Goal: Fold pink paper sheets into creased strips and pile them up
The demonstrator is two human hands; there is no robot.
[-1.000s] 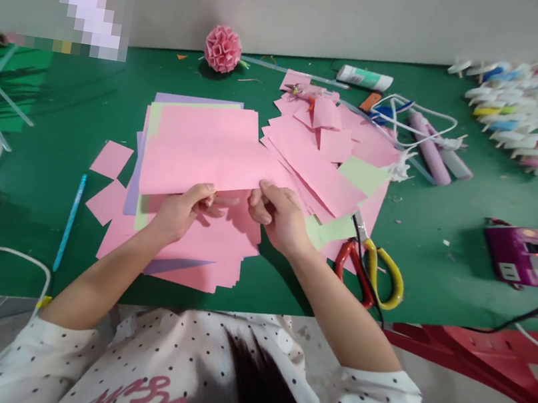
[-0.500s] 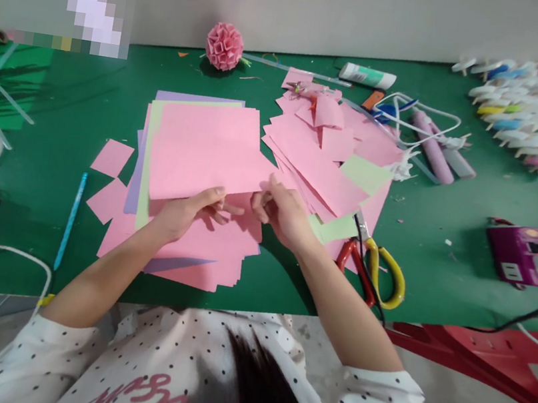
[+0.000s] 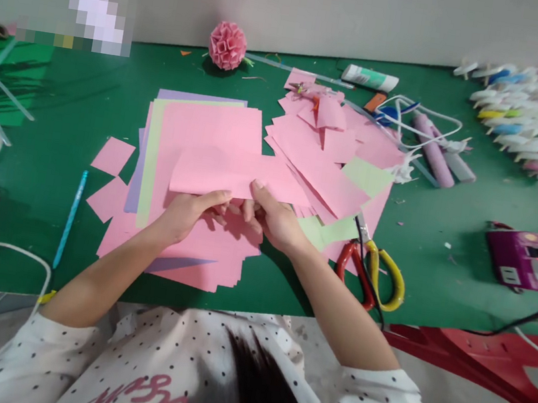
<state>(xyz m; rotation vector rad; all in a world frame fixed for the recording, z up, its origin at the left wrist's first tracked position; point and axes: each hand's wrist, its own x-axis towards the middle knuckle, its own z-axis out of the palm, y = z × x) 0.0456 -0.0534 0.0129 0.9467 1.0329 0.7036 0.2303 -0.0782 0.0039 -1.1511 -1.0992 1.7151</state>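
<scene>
Both hands hold one sheet of pink paper [image 3: 222, 173] by its near edge, above a stack of coloured paper. My left hand [image 3: 195, 212] pinches the edge left of the middle, thumb on top and fingers beneath. Close beside it, my right hand [image 3: 274, 217] grips the same edge, its thumb lying on the sheet. The sheet looks long and narrow, with its far side bent over. Under it lies the stack, with pink paper [image 3: 210, 124] on top and green paper [image 3: 150, 163] and purple paper [image 3: 136, 175] showing at the left.
Scissors [image 3: 380, 272] with red and yellow handles lie at the right, near pink and green scraps [image 3: 317, 151]. A pink paper ball [image 3: 227, 46] stands at the back. A blue pencil [image 3: 71, 219] and two pink squares [image 3: 112, 156] lie left; purple boxes [image 3: 518, 257] with cables flank the table.
The held pink sheet has shifted right and now appears narrower. My right hand has moved slightly left and closed on its near edge; my left hand keeps its hold.
</scene>
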